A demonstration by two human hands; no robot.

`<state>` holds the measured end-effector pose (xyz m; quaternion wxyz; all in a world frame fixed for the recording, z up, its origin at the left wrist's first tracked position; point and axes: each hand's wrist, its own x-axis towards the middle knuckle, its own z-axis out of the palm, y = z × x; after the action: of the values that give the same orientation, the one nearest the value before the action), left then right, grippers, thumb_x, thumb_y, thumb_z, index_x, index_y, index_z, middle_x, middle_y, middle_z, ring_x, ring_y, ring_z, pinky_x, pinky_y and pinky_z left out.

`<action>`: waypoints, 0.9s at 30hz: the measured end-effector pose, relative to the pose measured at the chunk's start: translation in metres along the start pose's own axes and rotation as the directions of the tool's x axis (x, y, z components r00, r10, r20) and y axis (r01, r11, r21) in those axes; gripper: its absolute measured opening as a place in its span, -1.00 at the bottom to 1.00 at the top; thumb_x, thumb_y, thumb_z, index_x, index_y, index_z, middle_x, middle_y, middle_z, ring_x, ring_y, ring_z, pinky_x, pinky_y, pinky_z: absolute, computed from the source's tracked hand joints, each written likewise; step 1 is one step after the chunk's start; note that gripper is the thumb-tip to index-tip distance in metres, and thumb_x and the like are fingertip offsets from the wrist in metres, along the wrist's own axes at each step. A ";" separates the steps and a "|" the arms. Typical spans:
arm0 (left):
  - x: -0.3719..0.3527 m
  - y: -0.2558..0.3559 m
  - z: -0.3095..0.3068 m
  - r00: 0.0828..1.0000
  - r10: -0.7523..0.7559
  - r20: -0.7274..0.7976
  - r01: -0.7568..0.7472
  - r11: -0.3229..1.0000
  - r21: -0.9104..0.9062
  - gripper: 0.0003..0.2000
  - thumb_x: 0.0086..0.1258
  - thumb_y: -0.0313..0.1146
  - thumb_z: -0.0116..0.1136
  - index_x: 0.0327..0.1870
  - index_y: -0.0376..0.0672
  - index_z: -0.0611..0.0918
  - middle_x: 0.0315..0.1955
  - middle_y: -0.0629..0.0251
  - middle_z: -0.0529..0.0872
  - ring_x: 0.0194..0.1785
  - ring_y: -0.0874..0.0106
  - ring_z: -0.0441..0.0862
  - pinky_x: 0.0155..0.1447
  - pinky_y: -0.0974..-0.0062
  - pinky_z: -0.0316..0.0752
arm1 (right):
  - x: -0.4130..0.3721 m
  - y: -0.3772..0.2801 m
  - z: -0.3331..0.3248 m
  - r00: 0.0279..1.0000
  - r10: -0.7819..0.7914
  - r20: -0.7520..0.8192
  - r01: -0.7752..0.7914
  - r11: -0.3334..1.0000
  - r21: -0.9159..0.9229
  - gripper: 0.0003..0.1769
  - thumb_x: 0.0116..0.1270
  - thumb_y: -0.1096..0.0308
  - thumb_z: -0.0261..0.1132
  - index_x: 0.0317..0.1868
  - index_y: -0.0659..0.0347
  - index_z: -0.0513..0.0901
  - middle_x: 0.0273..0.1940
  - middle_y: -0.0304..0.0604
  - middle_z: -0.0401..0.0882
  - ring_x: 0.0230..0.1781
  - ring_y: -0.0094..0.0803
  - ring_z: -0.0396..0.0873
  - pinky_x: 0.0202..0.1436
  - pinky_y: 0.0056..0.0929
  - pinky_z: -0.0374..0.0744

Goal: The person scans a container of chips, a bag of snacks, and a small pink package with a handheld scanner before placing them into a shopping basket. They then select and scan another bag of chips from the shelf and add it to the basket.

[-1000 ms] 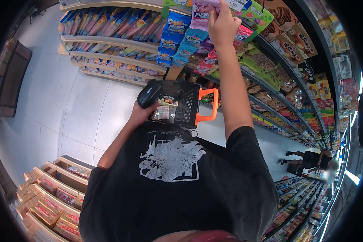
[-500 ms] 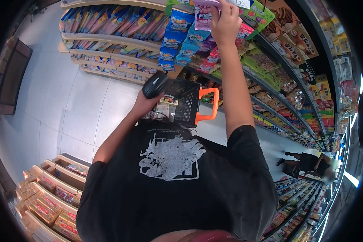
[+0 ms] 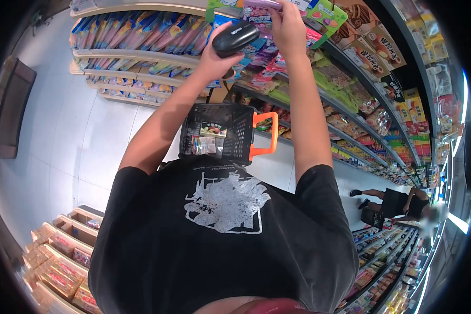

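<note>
My left hand (image 3: pixel 220 60) is closed around a black handheld barcode scanner (image 3: pixel 236 38), its rounded head turned towards the hanging packets. At the top, the fingers of my right hand (image 3: pixel 290 31) pinch a pink candy packet (image 3: pixel 259 17) in front of a white price tag (image 3: pixel 300 4). The packet's upper part is tilted towards me. Blue candy packets (image 3: pixel 254 46) hang behind the scanner and are partly hidden by it. Below my hands is a black shopping basket (image 3: pixel 239 133) with an orange handle (image 3: pixel 273 133); a yellowish package (image 3: pixel 213 129) and a few small packs lie inside.
Shelves of bagged goods (image 3: pixel 146 34) run across the upper left. Long snack shelves (image 3: pixel 350 115) stretch down the right side. Another person (image 3: pixel 392 204) stands farther along the aisle beside a dark basket (image 3: pixel 370 217). Boxed goods fill a shelf (image 3: pixel 63 269) at the lower left.
My left hand has risen with the scanner from beside the basket to the hanging packets. More of the basket's inside shows now. My right hand stays at the pink packet.
</note>
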<state>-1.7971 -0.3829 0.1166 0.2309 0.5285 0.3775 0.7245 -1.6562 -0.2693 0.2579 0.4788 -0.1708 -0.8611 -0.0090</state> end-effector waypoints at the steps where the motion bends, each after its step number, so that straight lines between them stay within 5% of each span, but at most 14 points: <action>1: 0.009 -0.005 0.000 0.998 0.060 0.007 -0.060 0.998 0.010 -0.22 0.26 -0.67 0.34 0.53 -0.12 0.31 0.14 0.20 0.68 0.09 0.43 0.71 0.15 0.39 0.64 | 0.001 -0.002 -0.004 0.998 0.043 0.038 -0.045 0.999 0.030 -0.70 0.40 0.44 0.28 0.11 0.24 0.51 -0.02 0.17 0.60 0.01 0.19 0.59 0.02 -0.04 0.58; 2: 0.016 -0.014 -0.006 0.999 0.009 0.053 -0.007 0.999 -0.037 -0.12 0.17 -0.55 0.50 0.55 -0.07 0.27 0.30 0.20 0.55 0.27 0.39 0.60 0.30 0.38 0.54 | 0.003 -0.006 -0.007 0.993 0.086 0.076 -0.090 0.994 0.060 -0.69 0.40 0.44 0.28 0.12 0.23 0.52 -0.01 0.17 0.61 0.01 0.19 0.60 0.02 -0.05 0.58; 3: 0.023 -0.014 -0.007 0.996 0.080 0.036 -0.081 0.996 0.037 -0.14 0.18 -0.56 0.47 0.54 -0.09 0.28 0.20 0.21 0.66 0.21 0.41 0.66 0.26 0.38 0.58 | 0.003 -0.007 -0.010 0.985 0.126 0.115 -0.137 0.987 0.087 -0.69 0.41 0.43 0.28 0.13 0.23 0.52 -0.01 0.17 0.61 0.00 0.19 0.60 0.01 -0.05 0.59; 6: 0.044 0.010 -0.008 0.993 -0.060 0.097 0.066 0.996 -0.065 -0.49 0.25 -0.57 0.37 0.28 -0.21 0.58 -0.13 0.30 0.81 0.00 0.49 0.75 0.16 0.44 0.63 | 0.002 0.000 -0.008 0.987 0.119 0.112 -0.112 0.992 -0.062 -0.65 0.41 0.43 0.27 0.18 0.17 0.53 0.02 0.14 0.62 0.01 0.15 0.63 0.02 -0.08 0.61; 9: 0.059 0.008 -0.014 0.970 -0.064 0.234 0.077 0.996 -0.046 -0.59 0.25 -0.56 0.37 0.16 -0.22 0.66 -0.11 0.32 0.81 0.00 0.51 0.73 0.15 0.45 0.63 | 0.002 -0.001 -0.011 0.998 0.008 0.056 -0.008 1.000 0.009 -0.63 0.40 0.42 0.26 0.21 0.10 0.55 0.04 0.09 0.64 0.00 0.13 0.65 0.02 -0.09 0.63; 16: 0.066 -0.001 -0.017 0.950 -0.100 0.297 0.029 0.971 0.235 -0.43 0.16 -0.34 0.51 0.24 -0.10 0.59 -0.06 0.30 0.78 0.00 0.44 0.72 0.18 0.37 0.58 | 0.001 -0.004 -0.019 0.992 -0.010 0.124 0.012 1.000 -0.016 -0.64 0.38 0.47 0.25 0.17 0.07 0.59 0.04 0.04 0.62 0.03 0.10 0.63 0.02 -0.10 0.62; 20: 0.066 0.003 -0.016 0.937 -0.151 0.316 0.109 0.983 0.148 -0.34 0.14 -0.27 0.53 0.30 -0.10 0.52 -0.01 0.24 0.75 0.04 0.39 0.71 0.18 0.36 0.58 | 0.004 -0.010 -0.020 0.991 -0.030 0.129 0.031 0.999 -0.006 -0.64 0.37 0.50 0.25 0.16 0.11 0.60 0.05 0.04 0.63 0.06 0.10 0.62 0.05 -0.12 0.62; 27: 0.050 0.033 -0.002 0.966 -0.055 0.251 -0.092 0.839 0.536 -0.30 0.14 -0.27 0.53 0.32 -0.25 0.49 0.08 0.07 0.72 0.08 0.25 0.72 0.18 0.36 0.58 | 0.001 -0.002 -0.021 0.998 -0.051 0.038 0.049 0.997 0.053 -0.66 0.35 0.55 0.28 0.13 0.18 0.62 0.04 0.08 0.65 0.08 0.06 0.63 0.12 -0.17 0.61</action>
<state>-1.8137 -0.3675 0.1721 0.1114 0.6649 0.5291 0.5153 -1.6401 -0.2741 0.2708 0.4659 -0.1369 -0.8742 0.0048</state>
